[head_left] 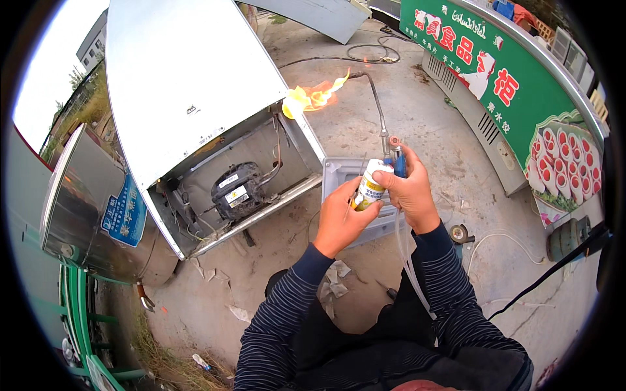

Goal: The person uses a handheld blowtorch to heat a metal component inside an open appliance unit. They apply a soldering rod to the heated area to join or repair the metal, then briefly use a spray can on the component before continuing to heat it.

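Head view: the left hand [344, 218] grips a white-and-yellow bottle [370, 186], right of the white refrigerator [189, 85]; the right hand [415, 192] holds a lit gas torch [384, 132]. The bottle looks light, smooth, best gripped mid-body; the torch, rigid, behind its hot neck.

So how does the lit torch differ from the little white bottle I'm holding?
The torch is long, thin and bent; the bottle is short and rounded. The torch is mostly dark metal, the bottle white and yellow. The torch has a flame at its tip; the bottle shows none. Both are close together at your left hand and right hand.
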{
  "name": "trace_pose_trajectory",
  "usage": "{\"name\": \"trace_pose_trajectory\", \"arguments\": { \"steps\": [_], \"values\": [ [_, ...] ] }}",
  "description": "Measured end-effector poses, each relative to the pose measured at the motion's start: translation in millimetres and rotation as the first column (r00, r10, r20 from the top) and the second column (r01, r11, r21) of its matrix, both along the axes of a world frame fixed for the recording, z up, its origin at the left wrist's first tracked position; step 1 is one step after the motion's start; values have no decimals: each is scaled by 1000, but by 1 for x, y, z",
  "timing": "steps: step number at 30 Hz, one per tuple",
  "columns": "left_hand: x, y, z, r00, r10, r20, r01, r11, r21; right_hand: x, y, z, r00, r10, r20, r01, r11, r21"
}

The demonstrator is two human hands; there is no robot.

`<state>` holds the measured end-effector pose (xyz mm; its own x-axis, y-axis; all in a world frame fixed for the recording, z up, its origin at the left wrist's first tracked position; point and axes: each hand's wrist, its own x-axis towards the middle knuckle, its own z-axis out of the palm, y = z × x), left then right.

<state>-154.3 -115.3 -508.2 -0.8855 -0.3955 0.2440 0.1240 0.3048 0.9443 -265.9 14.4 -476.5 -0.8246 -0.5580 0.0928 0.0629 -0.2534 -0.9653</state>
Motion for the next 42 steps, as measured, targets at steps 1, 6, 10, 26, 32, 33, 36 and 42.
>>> {"name": "trace_pose_trajectory", "arguments": {
  "steps": [1, 6, 10, 26, 32, 33, 36, 42],
  "values": [
    [8, -8, 2, 999, 39, -15, -40, 999, -23, 3, -12, 1, 999, 7, -43, -5, 999, 37],
    [50, -36, 7, 980, 190, -64, -192, 981, -27, 30, -57, 11, 979, 199, -40, -201, 978, -54],
    [79, -48, -7, 962, 266, -60, -267, 964, -8, 43, -79, 7, 949, 314, -2, -314, 948, -46],
    [261, 2, -219, 358, 928, 99, -926, 367, -92, 89, -121, 7, 779, 627, -4, -619, 767, -172],
    [290, 20, -317, 157, 953, 257, -938, 226, -264, 81, -100, -23, 722, 663, 196, -616, 746, -253],
    [285, 12, -330, 139, 957, 256, -944, 206, -257, 79, -96, -26, 728, 657, 197, -607, 750, -261],
    [292, -18, -385, 32, 963, 268, -940, 120, -318, 90, -91, -46, 716, 647, 264, -587, 762, -275],
    [272, -71, -434, 11, 971, 241, -937, 94, -335, 82, -64, -80, 664, 620, 418, -494, 784, -376]
  ]
}}
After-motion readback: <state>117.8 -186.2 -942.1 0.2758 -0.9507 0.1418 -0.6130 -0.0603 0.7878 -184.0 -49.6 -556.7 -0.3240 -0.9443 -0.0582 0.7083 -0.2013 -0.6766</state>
